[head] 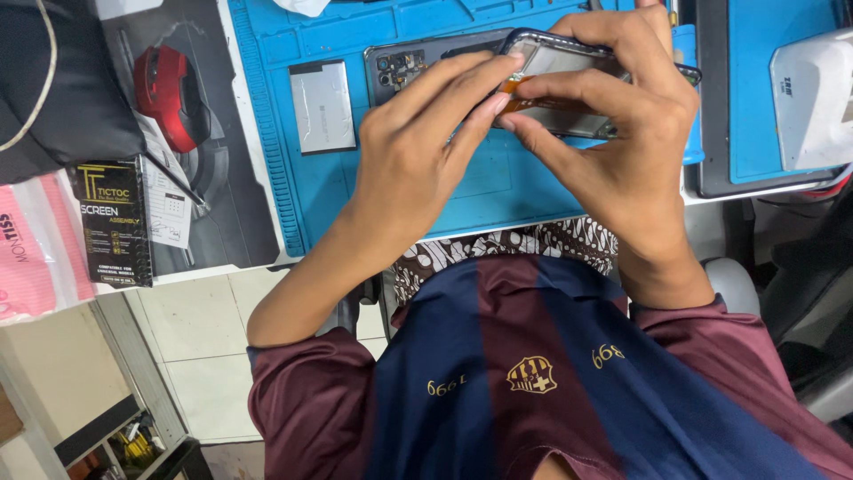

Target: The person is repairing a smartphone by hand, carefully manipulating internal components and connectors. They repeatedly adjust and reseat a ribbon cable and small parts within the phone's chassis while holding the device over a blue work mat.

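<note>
Both my hands hold an opened phone part, a dark frame with a clear rim, just above the blue work mat. My left hand reaches in from the left, and its fingertips pinch an orange flex strip at the part's underside. My right hand wraps over the part from the right, its thumb meeting the left fingers. Behind the hands, a second opened phone body with bare circuitry lies flat on the mat.
A silver rectangular battery lies on the mat's left side. A red mouse, a black box and a pink packet sit to the left. A white device rests on a second blue mat at right.
</note>
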